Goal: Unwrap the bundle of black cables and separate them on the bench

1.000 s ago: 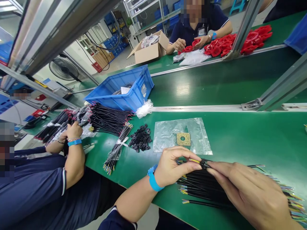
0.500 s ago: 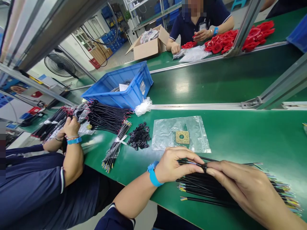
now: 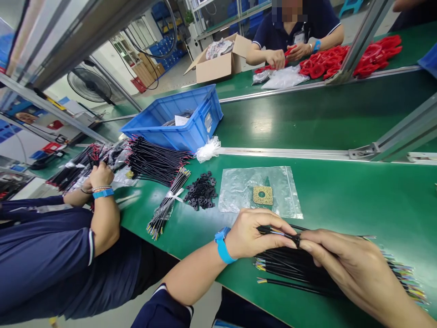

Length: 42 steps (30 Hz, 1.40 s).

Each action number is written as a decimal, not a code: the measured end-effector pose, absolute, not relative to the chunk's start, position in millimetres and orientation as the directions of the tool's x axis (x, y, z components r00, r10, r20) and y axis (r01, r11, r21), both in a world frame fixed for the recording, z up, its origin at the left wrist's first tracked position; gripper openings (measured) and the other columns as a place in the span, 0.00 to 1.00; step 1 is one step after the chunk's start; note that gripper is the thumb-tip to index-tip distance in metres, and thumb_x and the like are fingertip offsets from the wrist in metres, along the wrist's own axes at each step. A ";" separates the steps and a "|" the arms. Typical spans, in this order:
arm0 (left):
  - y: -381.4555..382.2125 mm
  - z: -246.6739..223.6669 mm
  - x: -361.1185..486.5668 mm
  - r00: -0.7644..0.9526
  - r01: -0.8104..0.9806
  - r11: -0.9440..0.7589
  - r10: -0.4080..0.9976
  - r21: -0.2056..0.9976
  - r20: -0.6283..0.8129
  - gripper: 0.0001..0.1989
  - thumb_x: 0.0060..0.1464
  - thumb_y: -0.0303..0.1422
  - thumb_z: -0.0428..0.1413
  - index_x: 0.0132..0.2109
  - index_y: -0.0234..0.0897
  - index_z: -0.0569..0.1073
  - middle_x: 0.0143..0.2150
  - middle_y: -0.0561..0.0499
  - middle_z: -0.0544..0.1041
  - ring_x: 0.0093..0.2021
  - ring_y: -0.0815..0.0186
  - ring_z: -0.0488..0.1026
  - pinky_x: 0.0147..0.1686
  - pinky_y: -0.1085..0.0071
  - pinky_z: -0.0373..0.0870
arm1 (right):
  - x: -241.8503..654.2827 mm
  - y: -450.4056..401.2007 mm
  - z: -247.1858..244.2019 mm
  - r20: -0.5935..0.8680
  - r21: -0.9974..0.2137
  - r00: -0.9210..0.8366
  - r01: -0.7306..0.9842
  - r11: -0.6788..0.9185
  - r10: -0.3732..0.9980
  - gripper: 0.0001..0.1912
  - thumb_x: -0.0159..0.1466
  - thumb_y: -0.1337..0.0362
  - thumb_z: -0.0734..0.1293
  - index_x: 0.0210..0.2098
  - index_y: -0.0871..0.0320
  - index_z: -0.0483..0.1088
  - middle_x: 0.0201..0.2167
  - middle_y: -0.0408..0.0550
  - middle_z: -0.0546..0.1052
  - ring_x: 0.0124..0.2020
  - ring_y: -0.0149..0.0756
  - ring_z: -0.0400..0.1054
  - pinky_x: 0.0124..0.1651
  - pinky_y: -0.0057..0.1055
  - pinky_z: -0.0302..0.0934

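Between the fingertips of both hands is a small black part (image 3: pixel 297 239) at a black cable's end. My left hand (image 3: pixel 257 232), with a blue band at the wrist, pinches the cable, whose thin coloured wires show under the fingers. From the other side my right hand (image 3: pixel 344 259) presses thumb and forefinger against the black part. Below them lies a pile of black cables (image 3: pixel 297 269) with stripped, coloured wire ends, partly covered by my right hand. Beyond my left hand a clear zip bag (image 3: pixel 235 189) lies flat, and a yellowish square sponge (image 3: pixel 262 195) with a round hole rests on it.
Left of the bag are a heap of small black parts (image 3: pixel 201 191) and a tied cable bundle (image 3: pixel 170 200). A blue bin (image 3: pixel 164 134) stands behind more black cables (image 3: pixel 153 161). A co-worker's arm (image 3: pixel 104 218) is at left; another person handles red pieces (image 3: pixel 321 61) across the bench.
The view has shifted slightly. My two hands keep the same pinch on the cable and black part. Across the bench, the co-worker's hands have come closer together.
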<state>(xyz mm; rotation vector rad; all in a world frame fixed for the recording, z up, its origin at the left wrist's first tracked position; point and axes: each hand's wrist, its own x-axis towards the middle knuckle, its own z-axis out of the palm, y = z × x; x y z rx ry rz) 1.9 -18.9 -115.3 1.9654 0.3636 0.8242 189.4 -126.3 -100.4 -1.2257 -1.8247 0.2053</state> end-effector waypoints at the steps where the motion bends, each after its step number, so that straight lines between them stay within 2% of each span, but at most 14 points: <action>1: -18.9 -115.2 1.8 0.732 -0.076 -0.512 0.554 0.855 0.397 0.10 0.59 0.40 0.68 0.40 0.37 0.85 0.34 0.47 0.85 0.33 0.66 0.83 0.38 0.72 0.82 | 189.4 -126.2 -99.2 0.583 -0.564 -0.111 0.658 0.499 0.805 0.12 0.79 0.62 0.60 0.40 0.55 0.71 0.24 0.37 0.76 0.18 0.22 0.69 0.24 0.17 0.63; 4: -18.7 -114.8 0.9 0.727 -0.069 -0.509 0.563 0.858 0.393 0.11 0.59 0.41 0.68 0.40 0.37 0.85 0.34 0.47 0.85 0.33 0.65 0.83 0.38 0.71 0.83 | 190.1 -127.7 -96.4 0.605 -0.497 -0.133 0.707 0.503 0.785 0.12 0.78 0.63 0.60 0.40 0.55 0.73 0.27 0.38 0.79 0.22 0.25 0.73 0.27 0.18 0.66; 7: -17.8 -113.2 -0.2 0.694 -0.091 -0.507 0.585 0.857 0.420 0.11 0.59 0.41 0.68 0.40 0.37 0.85 0.34 0.47 0.85 0.32 0.66 0.82 0.36 0.72 0.82 | 190.9 -131.3 -95.3 0.639 -0.397 -0.132 0.788 0.471 0.758 0.10 0.78 0.62 0.61 0.44 0.54 0.74 0.34 0.41 0.82 0.28 0.28 0.77 0.35 0.21 0.71; 10: -16.4 -111.7 -0.4 0.679 -0.121 -0.518 0.579 0.847 0.451 0.08 0.58 0.37 0.69 0.40 0.37 0.85 0.34 0.47 0.85 0.31 0.67 0.82 0.36 0.74 0.81 | 190.2 -133.9 -94.8 0.656 -0.332 -0.129 0.836 0.438 0.744 0.10 0.78 0.63 0.60 0.44 0.54 0.73 0.34 0.40 0.82 0.27 0.29 0.77 0.37 0.23 0.71; 17: -17.0 -113.3 1.3 0.703 -0.142 -0.540 0.535 0.830 0.468 0.05 0.56 0.31 0.70 0.40 0.37 0.85 0.37 0.48 0.86 0.36 0.67 0.84 0.41 0.74 0.82 | 187.7 -132.7 -95.4 0.636 -0.349 -0.150 0.820 0.455 0.757 0.11 0.79 0.64 0.60 0.42 0.55 0.73 0.30 0.39 0.80 0.25 0.25 0.75 0.32 0.21 0.67; 21: -12.3 -110.7 -1.1 0.702 -0.169 -0.519 0.533 0.838 0.473 0.08 0.56 0.36 0.70 0.41 0.37 0.84 0.37 0.47 0.85 0.36 0.66 0.83 0.41 0.73 0.82 | 190.4 -134.1 -93.6 0.630 -0.343 -0.150 0.827 0.446 0.762 0.09 0.78 0.64 0.61 0.43 0.55 0.73 0.32 0.39 0.80 0.26 0.26 0.75 0.33 0.22 0.67; 24: 1.0 -108.4 -8.7 0.567 -0.197 -0.463 0.665 0.864 0.486 0.15 0.56 0.44 0.70 0.44 0.38 0.84 0.36 0.47 0.85 0.34 0.66 0.82 0.39 0.71 0.82 | 195.3 -136.6 -88.5 0.636 -0.308 -0.111 0.871 0.383 0.763 0.10 0.79 0.63 0.60 0.43 0.55 0.71 0.31 0.39 0.79 0.27 0.25 0.75 0.33 0.21 0.65; 27: 20.0 -106.8 -21.7 0.249 -0.197 -0.402 0.862 0.894 0.442 0.14 0.62 0.44 0.65 0.44 0.37 0.83 0.35 0.49 0.84 0.31 0.70 0.81 0.34 0.75 0.80 | 199.9 -139.8 -84.8 0.639 -0.287 -0.062 0.906 0.312 0.767 0.11 0.79 0.60 0.59 0.42 0.55 0.70 0.29 0.39 0.77 0.25 0.25 0.73 0.30 0.22 0.63; 30: 38.4 -103.2 -38.6 0.008 -0.134 -0.426 0.902 0.895 0.431 0.14 0.64 0.43 0.63 0.45 0.36 0.82 0.34 0.50 0.83 0.29 0.73 0.79 0.32 0.78 0.78 | 202.1 -142.5 -85.9 0.638 -0.290 -0.044 0.912 0.292 0.769 0.11 0.79 0.59 0.59 0.43 0.54 0.70 0.29 0.39 0.76 0.25 0.27 0.71 0.29 0.24 0.62; 35: 58.1 -94.3 -63.8 -0.184 0.079 -0.556 0.808 0.827 0.560 0.13 0.62 0.43 0.64 0.45 0.38 0.81 0.34 0.52 0.81 0.28 0.72 0.78 0.32 0.77 0.78 | 199.2 -142.2 -88.2 0.621 -0.324 -0.045 0.894 0.309 0.782 0.08 0.78 0.61 0.60 0.45 0.54 0.70 0.30 0.39 0.76 0.25 0.27 0.70 0.31 0.24 0.62; 38: 63.1 -94.0 -69.7 -0.184 0.149 -0.544 0.805 0.826 0.564 0.13 0.62 0.42 0.63 0.46 0.37 0.81 0.35 0.52 0.81 0.29 0.71 0.78 0.31 0.75 0.78 | 195.6 -139.5 -83.5 0.627 -0.310 -0.076 0.889 0.338 0.775 0.07 0.78 0.63 0.60 0.45 0.54 0.69 0.29 0.38 0.75 0.24 0.26 0.70 0.30 0.24 0.62; 42: 63.8 -98.0 -71.8 -0.039 0.306 -0.527 0.825 0.793 0.563 0.12 0.63 0.40 0.62 0.47 0.37 0.81 0.39 0.50 0.83 0.32 0.69 0.79 0.34 0.73 0.77 | 209.4 -127.2 -83.6 0.632 -0.228 -0.173 0.890 0.395 0.755 0.08 0.78 0.63 0.61 0.45 0.55 0.70 0.31 0.39 0.78 0.27 0.27 0.73 0.34 0.24 0.65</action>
